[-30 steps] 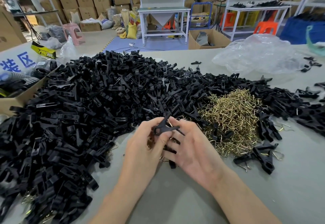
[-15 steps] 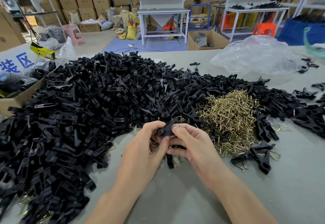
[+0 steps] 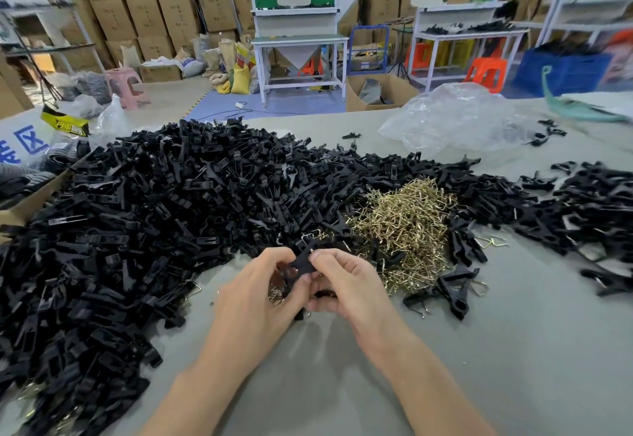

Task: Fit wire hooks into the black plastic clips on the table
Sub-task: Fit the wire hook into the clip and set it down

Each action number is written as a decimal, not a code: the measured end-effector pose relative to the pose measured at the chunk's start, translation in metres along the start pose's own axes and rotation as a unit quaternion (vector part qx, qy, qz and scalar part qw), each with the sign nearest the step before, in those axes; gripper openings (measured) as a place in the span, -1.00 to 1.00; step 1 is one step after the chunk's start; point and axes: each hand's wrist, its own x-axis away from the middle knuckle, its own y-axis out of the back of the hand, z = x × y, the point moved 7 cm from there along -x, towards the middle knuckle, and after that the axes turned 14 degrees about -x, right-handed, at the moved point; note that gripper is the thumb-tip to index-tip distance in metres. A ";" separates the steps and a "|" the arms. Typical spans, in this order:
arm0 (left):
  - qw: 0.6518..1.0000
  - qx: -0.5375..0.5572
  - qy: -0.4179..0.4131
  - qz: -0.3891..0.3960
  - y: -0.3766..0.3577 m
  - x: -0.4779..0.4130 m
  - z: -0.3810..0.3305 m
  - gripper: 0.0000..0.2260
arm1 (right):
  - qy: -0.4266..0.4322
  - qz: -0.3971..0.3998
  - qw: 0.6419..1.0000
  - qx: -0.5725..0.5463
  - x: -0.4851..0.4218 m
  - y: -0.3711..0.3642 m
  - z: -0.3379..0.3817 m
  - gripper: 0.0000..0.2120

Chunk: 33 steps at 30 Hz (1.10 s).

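Note:
A black plastic clip (image 3: 303,266) is held between both hands just above the grey table (image 3: 513,350). My left hand (image 3: 253,302) pinches its lower left side, and some gold wire hooks (image 3: 276,295) show inside that palm. My right hand (image 3: 346,285) pinches the clip's upper right end with thumb and forefinger. A wire tip pokes up by the clip's top. Right of my hands lies a heap of gold wire hooks (image 3: 404,230). A huge pile of black clips (image 3: 154,216) covers the table's left and middle.
Several clips with hooks fitted (image 3: 452,290) lie right of the gold heap. More black clips (image 3: 589,216) spread to the far right. A crumpled clear plastic bag (image 3: 459,120) sits at the back right. A cardboard box (image 3: 24,192) stands at the left edge.
The clip has turned from lying across above the fingers to sitting lower between both thumbs. Both hands have closed in tighter round it.

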 end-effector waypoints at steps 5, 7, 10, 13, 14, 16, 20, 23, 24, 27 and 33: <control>0.997 0.034 -0.038 0.058 -0.021 -0.002 -0.039 -0.76 | -0.002 -0.065 0.997 -0.030 0.029 0.044 0.012 -0.91; 0.991 0.081 -0.043 0.095 -0.039 -0.009 -0.069 -0.77 | 0.014 -0.105 0.992 -0.061 0.041 0.070 0.025 -0.90; 0.972 0.179 -0.052 0.146 -0.070 -0.037 -0.135 -0.66 | 0.109 -0.188 0.968 -0.125 0.056 0.115 0.076 -0.82; 0.952 0.246 -0.024 0.179 -0.097 -0.072 -0.206 -0.47 | 0.220 -0.233 0.907 -0.275 0.068 0.161 0.148 -0.63; 0.945 0.271 -0.013 0.183 -0.101 -0.077 -0.224 -0.46 | 0.226 -0.244 0.900 -0.282 0.071 0.173 0.166 -0.48; 0.933 0.312 -0.016 0.181 -0.103 -0.075 -0.247 -0.49 | 0.174 -0.275 0.922 -0.208 0.078 0.188 0.177 -0.22; 0.931 0.302 -0.058 0.196 -0.105 -0.049 -0.242 -0.54 | 0.100 -0.246 0.947 -0.182 0.081 0.191 0.139 -0.73; 0.949 0.262 -0.059 0.165 -0.093 -0.038 -0.204 -0.59 | 0.100 -0.238 0.959 -0.117 0.077 0.172 0.114 -0.85; 0.958 0.236 -0.055 0.151 -0.086 -0.034 -0.186 -0.60 | 0.113 -0.236 0.962 -0.083 0.074 0.161 0.107 -0.85; 0.985 0.125 -0.045 0.109 -0.059 -0.022 -0.126 -0.62 | 0.151 -0.210 0.963 0.076 0.064 0.116 0.090 -0.79; 0.991 -0.117 0.005 0.058 -0.012 0.009 -0.011 -0.67 | 0.236 -0.068 0.835 0.492 0.036 0.020 0.036 -0.66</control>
